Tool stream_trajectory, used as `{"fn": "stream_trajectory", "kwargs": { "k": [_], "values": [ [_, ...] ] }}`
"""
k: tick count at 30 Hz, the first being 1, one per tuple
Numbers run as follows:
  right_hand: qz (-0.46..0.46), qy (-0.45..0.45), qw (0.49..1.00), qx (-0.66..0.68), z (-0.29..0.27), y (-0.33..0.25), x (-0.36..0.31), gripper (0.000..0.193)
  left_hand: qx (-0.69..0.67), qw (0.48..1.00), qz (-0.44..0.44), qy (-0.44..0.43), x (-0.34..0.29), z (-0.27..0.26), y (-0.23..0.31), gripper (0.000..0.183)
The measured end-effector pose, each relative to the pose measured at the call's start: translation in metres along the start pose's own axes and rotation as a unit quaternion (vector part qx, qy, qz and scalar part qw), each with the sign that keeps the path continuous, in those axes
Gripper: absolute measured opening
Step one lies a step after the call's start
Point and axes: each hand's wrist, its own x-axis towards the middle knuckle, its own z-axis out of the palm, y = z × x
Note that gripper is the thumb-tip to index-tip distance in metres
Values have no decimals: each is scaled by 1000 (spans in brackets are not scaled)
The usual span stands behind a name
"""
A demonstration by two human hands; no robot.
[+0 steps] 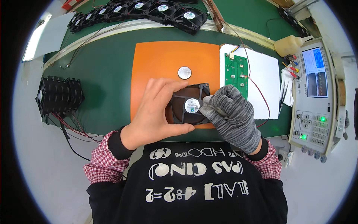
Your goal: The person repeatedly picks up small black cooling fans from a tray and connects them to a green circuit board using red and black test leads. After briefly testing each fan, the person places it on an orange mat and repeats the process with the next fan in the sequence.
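One black fan (178, 105), centre of frame, over orange mat (160, 59). Left hand (154, 112): thumb and fingers wide, gripping the fan's left side. Right hand (231, 112), grey-gloved: fingers narrow, pinched at right edge of round white label (191, 106); cannot tell what they hold. Label print mostly illegible. Shirt (186, 211), lower centre: pale lettering, upside down

Hands (151, 110) at black fan (192, 105); orange mat (158, 59) beneath; circuit board (235, 70) near
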Motion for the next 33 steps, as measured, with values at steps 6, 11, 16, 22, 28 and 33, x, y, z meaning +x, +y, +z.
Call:
{"fn": "stream_trajectory", "kwargs": {
  "k": [6, 11, 16, 22, 28, 33],
  "values": [
    [2, -2, 1000, 0, -1, -2, 2, 17, 5, 1000, 1, 0, 0, -1, -1, 82],
    [-2, -9, 1000, -19, -2, -2, 2, 18, 9, 1000, 2, 0, 0, 0, 0, 83],
    [1, -19, 999, -29, -3, -2, 3, 20, 28, 998, 39, 34, -8, 1, 4, 79],
    [-25, -114, 984, -132, -9, -6, 5, 27, 115, 985, 129, 3, -13, 8, 1, 59],
    [-125, 58, 927, -350, -18, -5, -17, 38, 131, 980, 147, -9, -12, 7, 4, 55],
    [-26, 359, 916, -179, -89, 41, 7, 12, 136, 983, 120, -20, -8, 5, 9, 73]
  ]
}}
